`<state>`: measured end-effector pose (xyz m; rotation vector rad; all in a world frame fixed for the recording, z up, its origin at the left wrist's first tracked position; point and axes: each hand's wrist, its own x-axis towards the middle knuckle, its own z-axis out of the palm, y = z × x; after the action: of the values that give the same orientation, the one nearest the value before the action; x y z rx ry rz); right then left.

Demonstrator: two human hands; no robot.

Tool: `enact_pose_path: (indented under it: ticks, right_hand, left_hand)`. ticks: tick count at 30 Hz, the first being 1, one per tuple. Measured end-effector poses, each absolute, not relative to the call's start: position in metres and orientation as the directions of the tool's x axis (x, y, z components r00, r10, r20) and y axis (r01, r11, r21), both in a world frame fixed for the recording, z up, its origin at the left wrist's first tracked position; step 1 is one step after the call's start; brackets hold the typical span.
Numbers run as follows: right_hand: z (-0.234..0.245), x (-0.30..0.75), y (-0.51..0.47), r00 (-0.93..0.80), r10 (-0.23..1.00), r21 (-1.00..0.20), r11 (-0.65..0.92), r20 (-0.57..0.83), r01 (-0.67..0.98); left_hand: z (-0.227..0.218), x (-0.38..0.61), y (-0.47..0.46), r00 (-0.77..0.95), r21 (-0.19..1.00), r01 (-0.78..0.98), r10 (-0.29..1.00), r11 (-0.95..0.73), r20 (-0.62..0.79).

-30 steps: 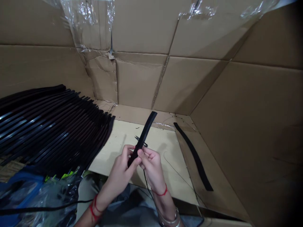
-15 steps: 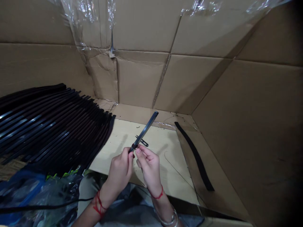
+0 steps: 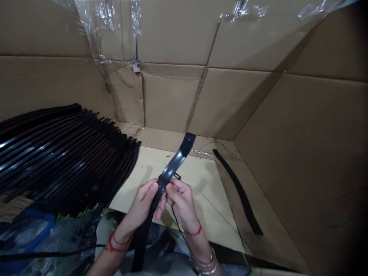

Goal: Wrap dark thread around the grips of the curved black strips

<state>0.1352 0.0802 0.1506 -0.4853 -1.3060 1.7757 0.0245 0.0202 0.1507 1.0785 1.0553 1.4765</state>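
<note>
The strap hides most of the snips from us, and some of the left hand. We can't quite tell what the right hand pinches. At the left edge we lose pile and cord; the dark bit on the board is too small to name.

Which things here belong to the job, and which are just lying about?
Likely part of the job:
glossy black flat strap in the left hand, right hand at its edge
fanned row of long black strips
curved black strip at right
small black looped tool, partly hidden

Probably just lying about:
crumpled clear plastic film, lower left
short dark scrap
</note>
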Motion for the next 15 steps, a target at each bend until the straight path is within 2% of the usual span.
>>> enact_pose_path:
  ticks: [3, 5, 7, 9, 12, 14, 15]
  right_hand:
    - [0.156, 0.140, 0.092, -0.689, 0.713, -0.900, -0.206, 0.131, -0.384]
    - [0.158, 0.141, 0.096, -0.702, 0.703, -0.907, -0.212, 0.117, -0.363]
    - [0.159, 0.139, 0.095, -0.657, 0.746, -0.927, -0.162, 0.110, -0.339]
    - [0.159, 0.135, 0.091, -0.581, 0.807, -0.942, -0.106, 0.105, -0.317]
    - [0.160, 0.132, 0.085, -0.488, 0.866, -0.950, -0.051, 0.112, -0.308]
    - [0.160, 0.133, 0.085, -0.507, 0.855, -0.953, -0.055, 0.109, -0.297]
    - [0.161, 0.134, 0.085, -0.537, 0.838, -0.954, -0.070, 0.102, -0.291]
  left_hand:
    - [0.134, 0.018, 0.031, 0.071, 0.917, -0.399, 0.997, -0.008, 0.040]
    - [0.126, 0.014, 0.038, 0.140, 0.911, -0.409, 0.990, 0.050, 0.008]
    - [0.125, 0.013, 0.042, 0.140, 0.927, -0.372, 0.990, 0.056, -0.004]
    - [0.131, 0.016, 0.041, 0.035, 0.961, -0.278, 0.999, 0.003, 0.007]
    - [0.143, 0.023, 0.033, -0.205, 0.996, 0.013, 0.975, -0.085, 0.086]
    - [0.147, 0.026, 0.028, -0.270, 0.984, 0.153, 0.953, -0.096, 0.135]
    - [0.147, 0.028, 0.027, -0.273, 0.982, 0.165, 0.952, -0.095, 0.138]
